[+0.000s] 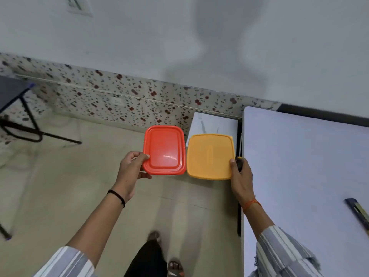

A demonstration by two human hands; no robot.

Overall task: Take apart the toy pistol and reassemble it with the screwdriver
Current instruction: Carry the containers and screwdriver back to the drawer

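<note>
Screwdriver [239, 156] pinched with yellow box [209, 156] in right hand [240, 176], red box [164, 149] gripped left [131, 170]; could easily slip.

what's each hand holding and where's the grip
Left hand grips the red box at its near-left corner. Right hand holds the yellow box at its near-right edge, and a screwdriver by the handle.

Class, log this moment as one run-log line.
left hand: holds red container | right hand: holds yellow container, screwdriver | table: beside | pistol: unseen
</note>
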